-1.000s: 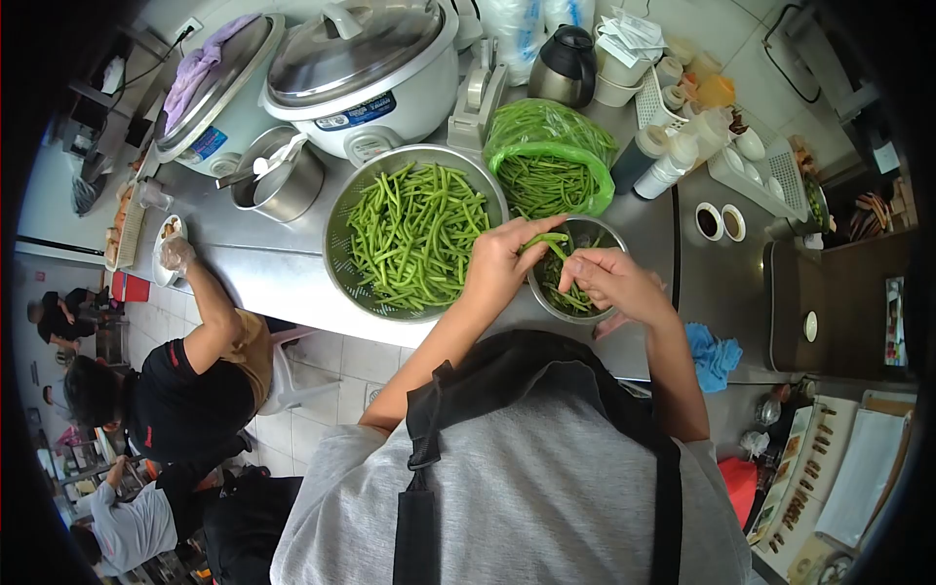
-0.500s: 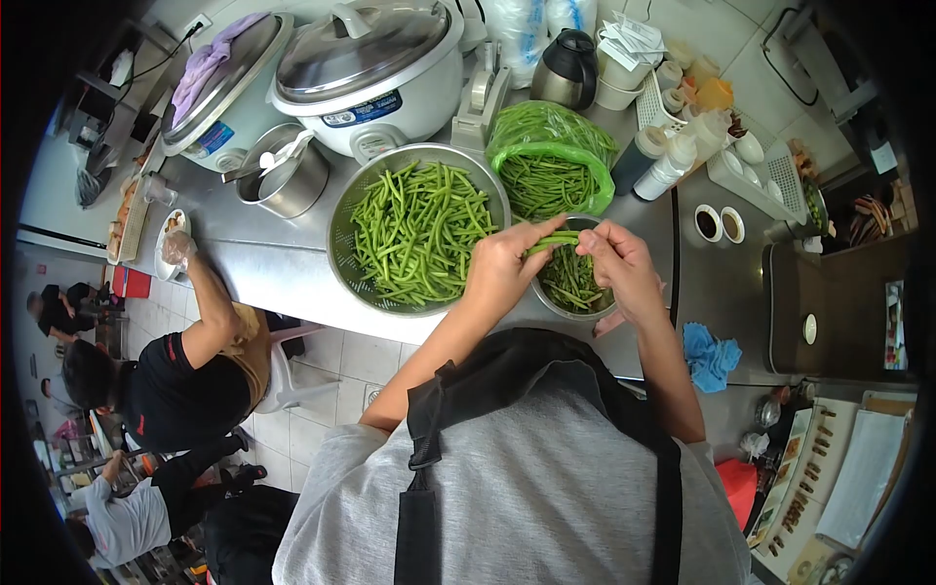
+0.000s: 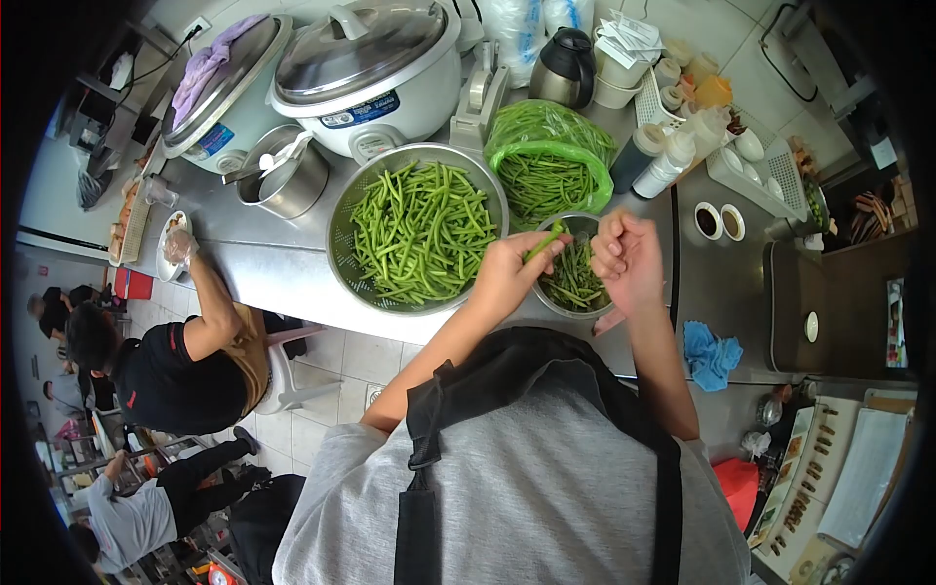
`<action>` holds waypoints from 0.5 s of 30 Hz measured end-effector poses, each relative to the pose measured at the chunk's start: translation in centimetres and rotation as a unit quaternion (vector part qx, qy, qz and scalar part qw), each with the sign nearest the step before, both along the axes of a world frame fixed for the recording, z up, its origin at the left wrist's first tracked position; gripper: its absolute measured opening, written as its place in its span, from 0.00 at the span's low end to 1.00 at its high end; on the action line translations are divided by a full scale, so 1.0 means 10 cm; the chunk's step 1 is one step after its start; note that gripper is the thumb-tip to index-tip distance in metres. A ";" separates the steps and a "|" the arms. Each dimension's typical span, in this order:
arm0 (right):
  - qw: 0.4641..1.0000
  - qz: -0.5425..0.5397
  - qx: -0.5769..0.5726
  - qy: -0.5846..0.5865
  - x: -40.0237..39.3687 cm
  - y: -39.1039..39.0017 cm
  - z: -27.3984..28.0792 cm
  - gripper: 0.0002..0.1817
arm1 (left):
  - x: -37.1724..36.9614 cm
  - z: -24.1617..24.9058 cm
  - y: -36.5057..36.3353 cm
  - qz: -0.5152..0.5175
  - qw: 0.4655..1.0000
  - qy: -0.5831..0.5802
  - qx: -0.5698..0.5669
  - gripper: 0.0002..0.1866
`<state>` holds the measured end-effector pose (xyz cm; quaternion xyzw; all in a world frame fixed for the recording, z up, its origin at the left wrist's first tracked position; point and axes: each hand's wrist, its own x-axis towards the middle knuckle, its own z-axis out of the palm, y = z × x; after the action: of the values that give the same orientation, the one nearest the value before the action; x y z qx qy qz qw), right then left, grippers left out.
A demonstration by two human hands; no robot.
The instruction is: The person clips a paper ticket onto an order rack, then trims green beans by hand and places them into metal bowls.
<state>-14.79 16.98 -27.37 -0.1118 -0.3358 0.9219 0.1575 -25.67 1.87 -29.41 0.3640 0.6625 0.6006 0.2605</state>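
Observation:
My left hand (image 3: 514, 268) is closed on a few green beans (image 3: 542, 242), which stick up past the thumb and forefinger. Beside it, my right hand (image 3: 627, 255) has its fingers curled in; whether anything is inside them is hidden. Both hands are over a small metal bowl (image 3: 570, 314) containing bean pieces (image 3: 573, 281). To the left stands a large metal colander (image 3: 338, 249) heaped with cut green beans (image 3: 421, 232). Behind the bowl, an open green plastic bag (image 3: 561, 122) holds long whole beans (image 3: 548, 185).
Rice cookers (image 3: 363, 73) and a metal pot (image 3: 290, 185) stand at the back left. Sauce bottles (image 3: 666, 164), a thermos jug (image 3: 563, 68) and two sauce dishes (image 3: 720, 222) are to the right, with a blue cloth (image 3: 711, 356). A co-worker (image 3: 185, 375) sits at the left.
My hands have moved apart: the right has left the beans and shifted slightly right. The beans in my left hand now point upward. The co-worker has shifted slightly.

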 end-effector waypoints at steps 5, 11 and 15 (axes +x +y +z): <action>0.962 0.024 0.232 -0.143 0.04 0.18 -0.27 0.10 | -0.14 -0.09 -0.01 0.016 0.989 -0.141 0.047 0.13; 0.897 0.151 0.374 -0.179 -0.02 -0.24 -0.24 0.13 | -0.15 -0.21 0.01 0.023 0.975 -0.213 0.056 0.14; 0.935 0.181 0.257 -0.163 -0.03 -0.21 -0.22 0.14 | -0.14 -0.02 -0.06 0.043 0.959 -0.277 0.051 0.13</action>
<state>-15.09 14.90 -29.57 -0.1542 -0.5968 0.7861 -0.0454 -27.03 1.23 -29.63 0.1678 0.5477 0.7216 0.3888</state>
